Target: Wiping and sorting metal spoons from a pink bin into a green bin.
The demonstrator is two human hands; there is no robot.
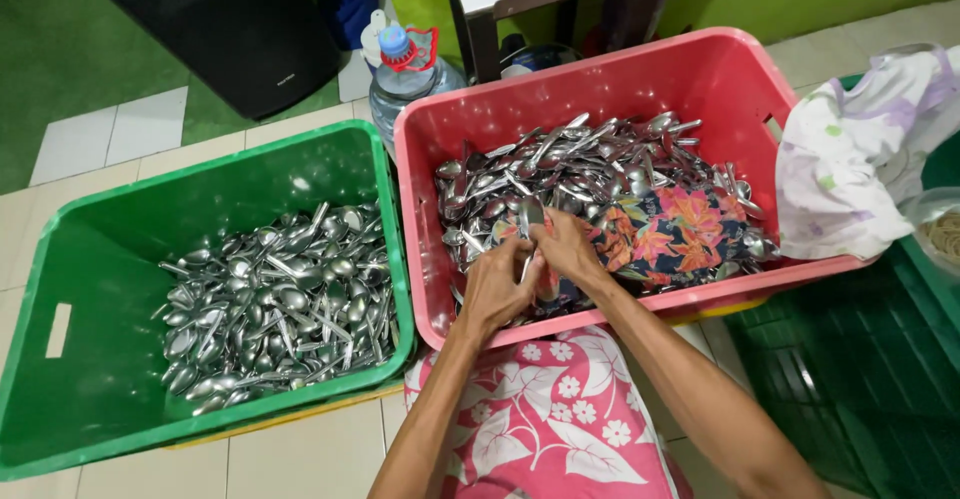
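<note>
From the head camera, both hands meet over the near edge of the pink crate [700,69]. The left hand [497,284] and the right hand [568,247] are both closed on one metal spoon [530,217], whose bowl stands up between the fingers above a flowered cloth [668,234] lying on the spoon heap [590,164].

The spoon looks light, stiff and smooth, so probably slippery when polished or wet; it should not bend or break in ordinary handling. The handle, pinched between thumb and fingers, seems the surest place to take it, leaving the bowl free.

A green crate [60,259] to the left holds a second, flatter layer of spoons [275,304]. Both crates stand on a pale tiled floor [300,454]. Behind them stand a water bottle [405,74] with a blue cap, a dark box [230,29] and green walls; a pale printed cloth [860,154] hangs over the pink crate's right rim. A pink flowered garment [545,419] covers the person's lap.
</note>
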